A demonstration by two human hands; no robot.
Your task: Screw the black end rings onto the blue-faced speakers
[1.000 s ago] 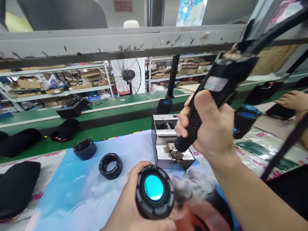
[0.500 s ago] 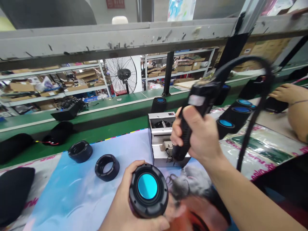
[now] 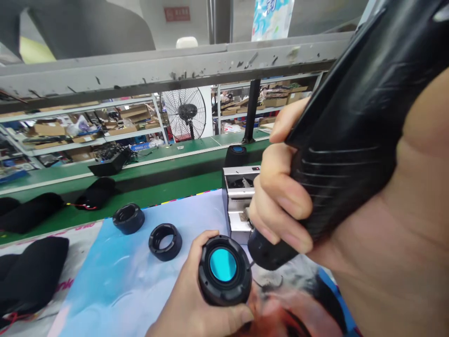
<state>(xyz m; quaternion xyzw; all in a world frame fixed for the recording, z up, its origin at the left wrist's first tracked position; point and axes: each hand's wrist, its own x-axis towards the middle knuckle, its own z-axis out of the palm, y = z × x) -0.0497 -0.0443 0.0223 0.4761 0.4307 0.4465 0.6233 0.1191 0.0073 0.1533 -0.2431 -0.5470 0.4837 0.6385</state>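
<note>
My left hand is closed round a round black speaker with a shiny blue centre facing up and small holes in its rim. My right hand grips a black electric screwdriver, tilted and close to the camera. Its thin bit is at the right edge of the speaker's rim; I cannot tell whether it sits in a hole. To the left of the speaker, two black rings lie on the printed sheet. Behind the hands stands a silver screw feeder, partly covered by my right hand.
Black fabric-covered pieces with thin wires lie at the left. Another blue-topped speaker stands behind the screw feeder. A green bench runs across, below a grey overhead beam. A fan stands farther back.
The screwdriver has come nearer the camera and down, its bit now at the speaker's rim. My left hand still holds the speaker. The view has shifted, leaving the co-worker's hand out of sight.
</note>
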